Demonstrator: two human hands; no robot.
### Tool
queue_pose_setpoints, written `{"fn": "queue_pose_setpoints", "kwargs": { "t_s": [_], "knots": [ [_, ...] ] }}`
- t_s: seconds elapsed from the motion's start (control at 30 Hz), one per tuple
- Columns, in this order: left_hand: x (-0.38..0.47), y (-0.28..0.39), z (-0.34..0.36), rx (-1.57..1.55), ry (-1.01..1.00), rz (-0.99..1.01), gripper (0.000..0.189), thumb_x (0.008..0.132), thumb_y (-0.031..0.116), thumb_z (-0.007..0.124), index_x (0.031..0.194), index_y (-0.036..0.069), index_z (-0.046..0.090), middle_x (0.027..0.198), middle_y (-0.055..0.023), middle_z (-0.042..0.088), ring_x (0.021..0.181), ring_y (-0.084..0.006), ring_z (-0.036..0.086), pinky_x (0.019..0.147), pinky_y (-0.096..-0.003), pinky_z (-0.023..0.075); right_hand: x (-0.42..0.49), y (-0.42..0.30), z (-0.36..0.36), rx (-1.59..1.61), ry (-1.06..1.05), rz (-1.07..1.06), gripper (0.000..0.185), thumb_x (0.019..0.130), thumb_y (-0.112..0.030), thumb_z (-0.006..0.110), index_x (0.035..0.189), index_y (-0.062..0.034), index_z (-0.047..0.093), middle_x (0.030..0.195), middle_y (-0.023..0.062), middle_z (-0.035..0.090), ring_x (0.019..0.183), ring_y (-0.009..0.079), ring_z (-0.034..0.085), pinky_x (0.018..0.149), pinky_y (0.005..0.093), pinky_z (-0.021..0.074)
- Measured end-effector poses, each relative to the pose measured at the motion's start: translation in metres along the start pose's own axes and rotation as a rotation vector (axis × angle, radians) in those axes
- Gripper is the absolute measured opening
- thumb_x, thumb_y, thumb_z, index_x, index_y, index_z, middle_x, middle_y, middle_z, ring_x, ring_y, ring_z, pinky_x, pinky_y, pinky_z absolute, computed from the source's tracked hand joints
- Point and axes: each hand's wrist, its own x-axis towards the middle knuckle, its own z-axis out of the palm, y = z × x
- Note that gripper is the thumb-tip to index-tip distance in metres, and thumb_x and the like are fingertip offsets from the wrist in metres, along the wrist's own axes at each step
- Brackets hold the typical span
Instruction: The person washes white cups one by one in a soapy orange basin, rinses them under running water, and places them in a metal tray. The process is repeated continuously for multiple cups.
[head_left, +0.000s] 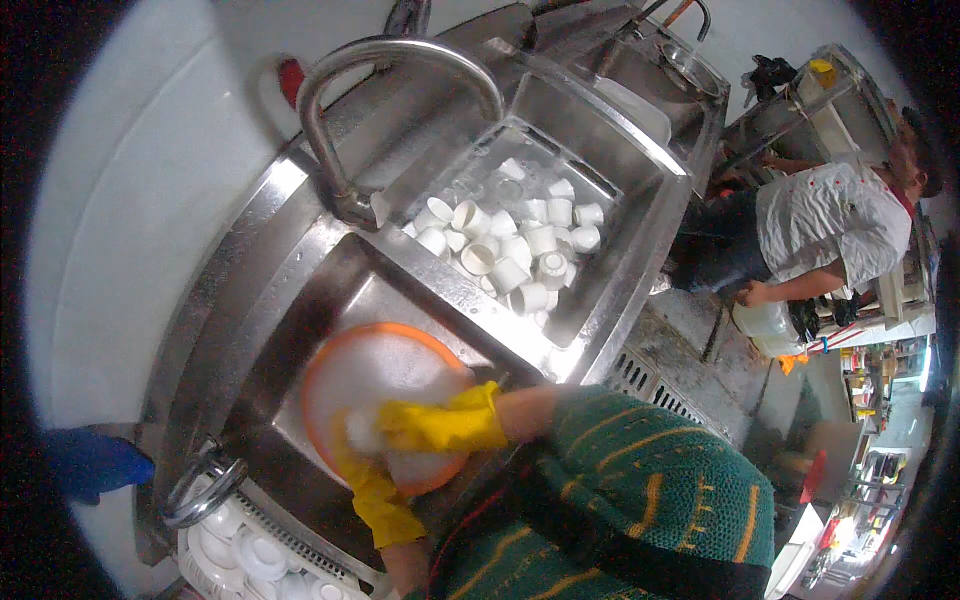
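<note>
Both of my hands wear yellow rubber gloves. They meet over an orange-rimmed basin (390, 330) of cloudy, whitish water standing in the near steel sink. Between them is a blurred white cup (366, 433). My right hand (427, 426) reaches in from the right and holds the cup. My left hand (367, 480) comes from below and has its fingers at the cup's left side; their grip is blurred. In the adjoining sink lies a loose heap of white cups (514, 251), some upright, some tipped over.
A curved steel faucet (401, 46) arches over the divider between the sinks. A second faucet (206, 495) stands at lower left, above a white crate (300, 536) of white dishes. A person in a white shirt (832, 217) stands at right beside a counter. A blue cloth-like thing (97, 461) hangs far left.
</note>
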Motion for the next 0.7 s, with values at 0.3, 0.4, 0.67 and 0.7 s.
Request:
{"fn": "queue_pose_setpoints", "kwargs": {
  "t_s": [0.3, 0.4, 0.67, 0.7],
  "knots": [
    [-0.023, 0.004, 0.000, -0.070, -0.012, 0.011, 0.063, 0.098, 0.052, 0.058, 0.144, 0.009, 0.051, 0.138, -0.0106, 0.059, 0.124, -0.0308, 0.057, 0.106, -0.0453, 0.0483, 0.005, 0.018, 0.007, -0.226, -0.022, -0.007, 0.039, 0.103, -0.032, 0.058, 0.132, -0.0053, 0.060, 0.129, 0.0161, 0.064, 0.121, 0.0299, 0.060, 0.107, 0.0424, 0.0464],
    [-0.017, 0.006, 0.010, -0.150, -0.055, 0.010, 0.064, 0.098, 0.053, 0.058, 0.145, 0.010, 0.051, 0.139, -0.0107, 0.059, 0.125, -0.0312, 0.056, 0.106, -0.0459, 0.0481, 0.003, 0.024, -0.010, -0.094, -0.071, 0.035, 0.040, 0.102, -0.033, 0.058, 0.131, -0.0052, 0.061, 0.128, 0.0162, 0.064, 0.120, 0.0303, 0.060, 0.106, 0.0427, 0.0466],
    [-0.006, 0.025, 0.044, -0.369, -0.276, 0.059, 0.067, 0.097, 0.056, 0.058, 0.147, 0.012, 0.049, 0.142, -0.0109, 0.058, 0.129, -0.0323, 0.055, 0.108, -0.0476, 0.0474, 0.002, -0.009, -0.019, 0.205, 0.148, 0.094, 0.040, 0.101, -0.034, 0.059, 0.129, -0.0049, 0.062, 0.126, 0.0165, 0.065, 0.117, 0.0313, 0.061, 0.104, 0.0435, 0.0470],
    [-0.009, 0.027, 0.046, -0.386, -0.310, 0.073, 0.067, 0.097, 0.056, 0.058, 0.147, 0.012, 0.049, 0.142, -0.0109, 0.058, 0.129, -0.0324, 0.055, 0.108, -0.0478, 0.0473, -0.002, -0.013, -0.017, 0.162, 0.161, 0.074, 0.040, 0.101, -0.035, 0.059, 0.128, -0.0048, 0.062, 0.125, 0.0166, 0.065, 0.117, 0.0314, 0.061, 0.104, 0.0436, 0.0470]
  ]
}}
